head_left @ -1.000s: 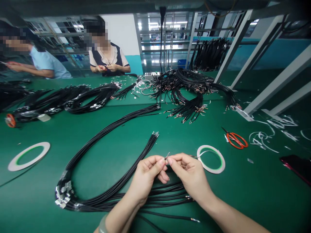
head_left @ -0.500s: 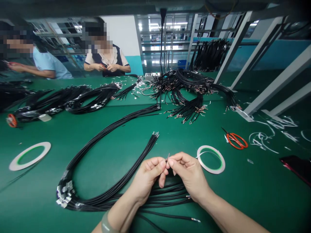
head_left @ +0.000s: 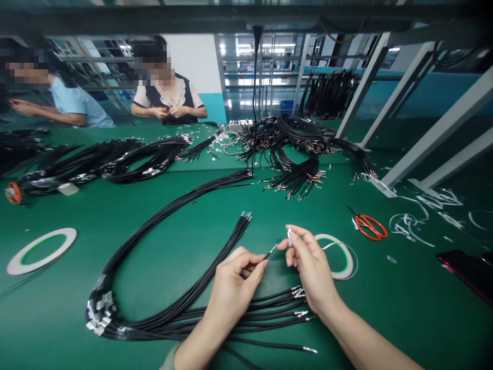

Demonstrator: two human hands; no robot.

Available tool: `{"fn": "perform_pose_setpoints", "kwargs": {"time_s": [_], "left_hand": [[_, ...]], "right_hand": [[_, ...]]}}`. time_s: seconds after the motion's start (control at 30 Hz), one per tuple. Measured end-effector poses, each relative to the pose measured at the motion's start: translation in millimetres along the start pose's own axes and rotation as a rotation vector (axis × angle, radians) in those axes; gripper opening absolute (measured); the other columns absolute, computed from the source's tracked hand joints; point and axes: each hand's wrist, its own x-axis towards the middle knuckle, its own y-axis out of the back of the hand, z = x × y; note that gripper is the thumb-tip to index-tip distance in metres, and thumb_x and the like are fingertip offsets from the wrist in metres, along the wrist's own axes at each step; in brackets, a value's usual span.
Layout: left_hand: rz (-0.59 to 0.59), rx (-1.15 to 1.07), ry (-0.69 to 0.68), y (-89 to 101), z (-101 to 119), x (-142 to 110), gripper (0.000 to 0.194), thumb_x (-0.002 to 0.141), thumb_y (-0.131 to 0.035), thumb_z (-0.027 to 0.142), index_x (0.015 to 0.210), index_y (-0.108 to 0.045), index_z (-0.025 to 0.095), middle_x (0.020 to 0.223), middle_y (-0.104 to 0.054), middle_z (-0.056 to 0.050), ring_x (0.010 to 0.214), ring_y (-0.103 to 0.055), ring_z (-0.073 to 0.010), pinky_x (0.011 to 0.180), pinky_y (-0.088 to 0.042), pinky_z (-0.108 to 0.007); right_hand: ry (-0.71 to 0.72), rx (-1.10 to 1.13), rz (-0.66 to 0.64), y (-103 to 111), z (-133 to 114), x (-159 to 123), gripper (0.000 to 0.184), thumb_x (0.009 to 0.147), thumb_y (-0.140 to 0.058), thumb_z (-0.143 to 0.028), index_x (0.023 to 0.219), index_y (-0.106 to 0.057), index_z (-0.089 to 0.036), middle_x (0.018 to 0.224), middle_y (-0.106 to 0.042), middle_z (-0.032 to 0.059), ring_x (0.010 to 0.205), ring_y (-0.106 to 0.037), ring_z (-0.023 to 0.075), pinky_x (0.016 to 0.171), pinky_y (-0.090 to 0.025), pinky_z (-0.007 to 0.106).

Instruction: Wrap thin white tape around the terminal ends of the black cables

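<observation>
My left hand (head_left: 239, 277) is closed in a pinch round a black cable (head_left: 268, 254), whose thin stripped tip points up and right. Just beyond that tip, my right hand (head_left: 310, 262) pinches a narrow white strip (head_left: 289, 238) between thumb and index finger; the other fingers curl loosely. The two hands are a little apart. Under and beside them lies a bundle of black cables (head_left: 162, 216), bent in a wide loop, with silvery tags (head_left: 99, 314) at its left bend. Several bare cable ends (head_left: 298, 293) lie below my right hand. A white tape roll (head_left: 348, 270) is partly behind that hand.
Orange-handled scissors (head_left: 370, 227) and white scraps (head_left: 408, 226) lie at the right, near a dark phone-like object (head_left: 468, 275). Another tape roll (head_left: 42, 252) is at the left. Cable piles (head_left: 292, 133) line the far side, where two people work. Metal posts (head_left: 435, 131) slant at the right.
My hands, earlier pinched together at the cable tip, have separated. My right hand has moved up and right, showing the white strip; the left now holds the cable alone, tilted to the right.
</observation>
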Motion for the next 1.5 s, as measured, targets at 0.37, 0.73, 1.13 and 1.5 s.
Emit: {"fn": "perform_pose_setpoints", "kwargs": {"time_s": [0.37,0.73,1.13,1.5], "left_hand": [[0.009,-0.097,0.082,-1.8,9,-1,0.013,0.082,-0.064,0.026,0.080,-0.071,0.016,0.065,-0.058,-0.001,0.055,-0.058,-0.0122,0.053,-0.045,-0.023],[-0.344,-0.011,0.069,-1.5,12,-1,0.019,0.087,-0.055,0.026,0.080,-0.071,0.019,0.084,-0.065,-0.006,0.080,-0.061,-0.0178,0.074,-0.048,-0.029],[0.173,1.019,0.042,35.4,-14,14,0.015,0.089,-0.048,0.022,0.084,-0.062,0.020,0.082,-0.063,-0.006,0.077,-0.056,-0.0250,0.070,-0.043,-0.035],[0.147,0.433,0.009,21.0,2,2,0.016,0.091,-0.050,0.032,0.092,-0.062,0.022,0.080,-0.063,-0.001,0.074,-0.060,-0.0185,0.067,-0.045,-0.029]], "right_hand": [[0.071,0.051,-0.227,-9,5,-7,0.040,0.080,-0.071,-0.024,0.113,-0.049,-0.024,0.077,-0.061,-0.0033,0.068,-0.055,0.0116,0.066,-0.043,0.023],[0.168,-0.139,-0.146,10,-3,7,0.029,0.093,-0.052,-0.034,0.120,-0.046,-0.025,0.077,-0.062,-0.0011,0.061,-0.050,0.0123,0.064,-0.042,0.026],[0.277,-0.542,-0.300,5,17,-4,0.034,0.092,-0.048,-0.024,0.126,-0.042,-0.024,0.080,-0.056,-0.0002,0.063,-0.052,0.0155,0.063,-0.044,0.027],[0.046,-0.331,-0.360,1,4,-6,0.024,0.087,-0.059,-0.033,0.108,-0.053,-0.022,0.065,-0.061,-0.0033,0.045,-0.045,0.0106,0.046,-0.035,0.022]]}}
